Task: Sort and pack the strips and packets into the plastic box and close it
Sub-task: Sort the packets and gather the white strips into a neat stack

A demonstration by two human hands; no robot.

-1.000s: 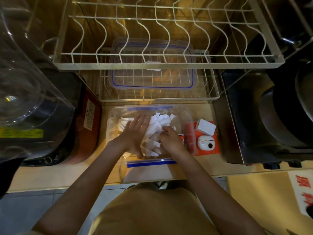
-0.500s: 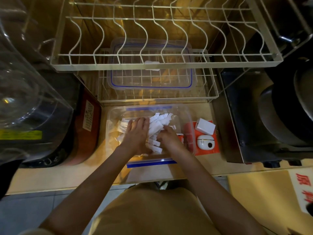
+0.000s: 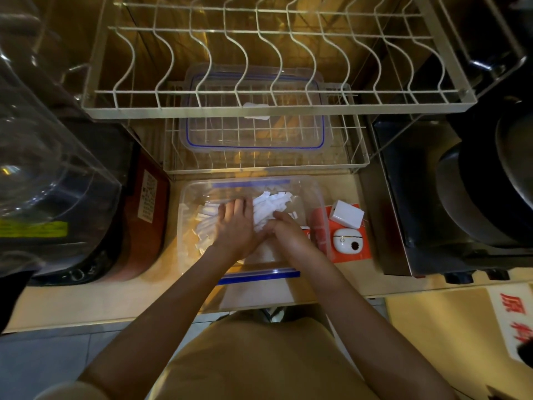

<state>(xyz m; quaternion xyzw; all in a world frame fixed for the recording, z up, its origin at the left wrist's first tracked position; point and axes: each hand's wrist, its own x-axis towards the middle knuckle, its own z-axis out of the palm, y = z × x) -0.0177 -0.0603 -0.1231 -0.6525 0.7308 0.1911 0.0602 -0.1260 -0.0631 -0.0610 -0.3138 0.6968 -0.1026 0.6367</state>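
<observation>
- The left hand lies palm down inside the plastic box, its fingers straight and close together, pressing on white strips spread beneath and to its left.
- The right hand is just beside it, touching it at the thumb side, fingers curled round a bunch of white strips that fans out away from the person.
- The box stands open on the desk, with blue clips on its near and far rims.
- Its clear lid with a blue seal lies apart on the lower wire rack behind the box.
- A red packet carrying a white cube and a white oval gadget sits just right of the box.
</observation>
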